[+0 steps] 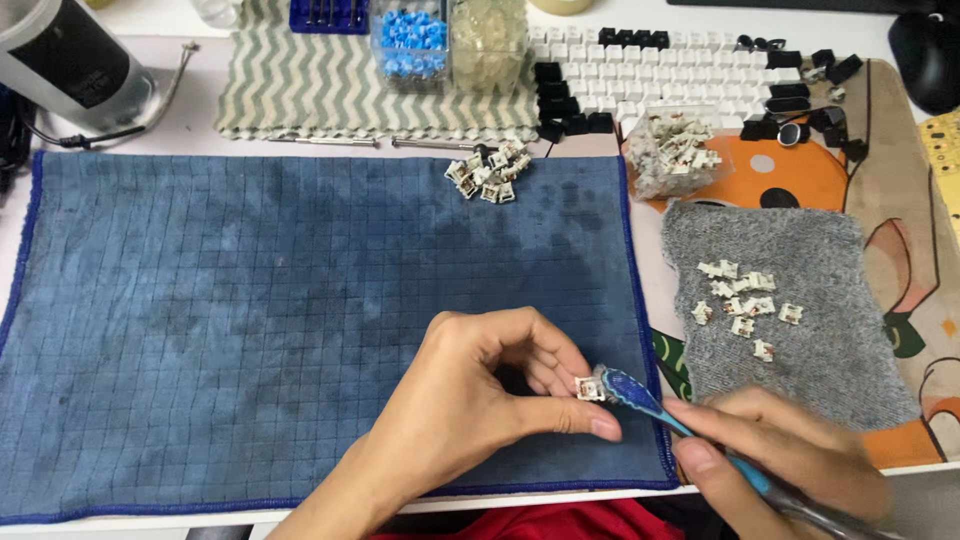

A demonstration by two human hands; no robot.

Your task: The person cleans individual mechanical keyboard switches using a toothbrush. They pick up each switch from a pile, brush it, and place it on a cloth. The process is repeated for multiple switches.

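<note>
Both hands work low over the blue cloth (250,330): my left hand (470,400) has its fingers pinched on a small white switch (589,389), while my right hand (780,460) grips a blue toothbrush (640,395) whose head touches it.

You are working at a white desk (200,125). A large blue grid-stitched cloth (250,330) is spread flat across most of it, reaching your near edge. Behind that lies a green-and-white zigzag cloth (300,85), with two thin metal tools (400,143) on the bare strip between the two. At your far left a grey cylinder (70,60) stands on the desk beside a dark cable (60,135). On your right a cartoon-printed desk mat (900,200) covers the surface, and a black mouse (925,55) sits at the far right corner.
</note>
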